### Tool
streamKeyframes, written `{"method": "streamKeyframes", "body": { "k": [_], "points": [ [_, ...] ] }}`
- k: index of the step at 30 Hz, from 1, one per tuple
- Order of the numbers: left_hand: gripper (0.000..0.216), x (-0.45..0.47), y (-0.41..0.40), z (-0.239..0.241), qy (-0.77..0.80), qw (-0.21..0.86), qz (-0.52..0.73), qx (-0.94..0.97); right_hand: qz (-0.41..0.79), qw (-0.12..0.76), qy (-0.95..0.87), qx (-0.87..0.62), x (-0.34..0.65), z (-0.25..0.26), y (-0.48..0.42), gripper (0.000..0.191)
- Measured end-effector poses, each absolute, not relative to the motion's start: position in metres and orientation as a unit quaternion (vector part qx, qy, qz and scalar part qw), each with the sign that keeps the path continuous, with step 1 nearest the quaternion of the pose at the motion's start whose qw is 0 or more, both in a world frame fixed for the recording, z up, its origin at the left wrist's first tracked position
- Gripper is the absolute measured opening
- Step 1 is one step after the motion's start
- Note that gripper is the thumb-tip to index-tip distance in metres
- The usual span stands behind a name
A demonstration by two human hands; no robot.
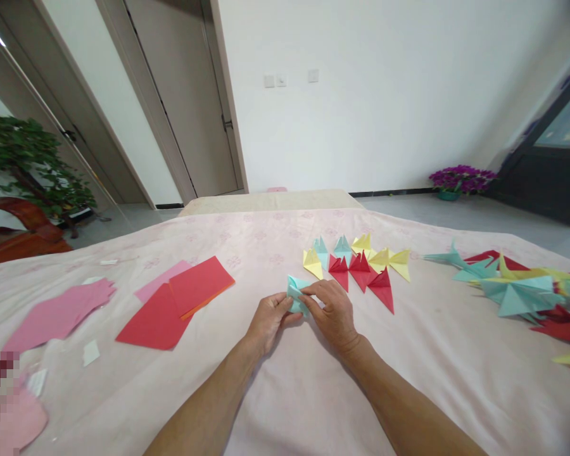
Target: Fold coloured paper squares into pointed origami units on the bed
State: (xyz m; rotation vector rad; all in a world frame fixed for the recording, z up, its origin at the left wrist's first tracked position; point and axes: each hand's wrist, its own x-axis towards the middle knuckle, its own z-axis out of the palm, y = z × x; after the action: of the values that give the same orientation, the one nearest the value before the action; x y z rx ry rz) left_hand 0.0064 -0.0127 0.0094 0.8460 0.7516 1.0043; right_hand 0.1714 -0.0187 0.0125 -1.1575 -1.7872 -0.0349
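Between my two hands is a light blue piece of folded origami paper [295,286], partly covered by the fingers. My left hand [269,320] grips its left side, thumb against the paper. On the opposite side, my right hand [331,310] pinches the upper right part with thumb and fingers. Just beyond my right hand stand several small folded paper birds: red ones [382,288], yellow ones [312,263] and light blue ones [320,250]. The exact folds in the held paper are too small to make out.
Red paper sheets [154,320] and a pink stack [64,313] lie on the left of the cloth-covered table [285,392]. A pile of finished paper cranes [517,294] is at the far right. Beyond are a door [180,95], a potted plant [19,152] and purple flowers [463,179].
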Motion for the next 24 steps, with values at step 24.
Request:
{"method": "streamKeyframes", "body": {
  "k": [24],
  "points": [
    [0.042, 0.0094, -0.0130, 0.0077, 0.358, 0.694, 0.474, 0.406, 0.161, 0.516, -0.666, -0.514, 0.1657, 0.0110, -0.0186, 0.014]
  ]
}}
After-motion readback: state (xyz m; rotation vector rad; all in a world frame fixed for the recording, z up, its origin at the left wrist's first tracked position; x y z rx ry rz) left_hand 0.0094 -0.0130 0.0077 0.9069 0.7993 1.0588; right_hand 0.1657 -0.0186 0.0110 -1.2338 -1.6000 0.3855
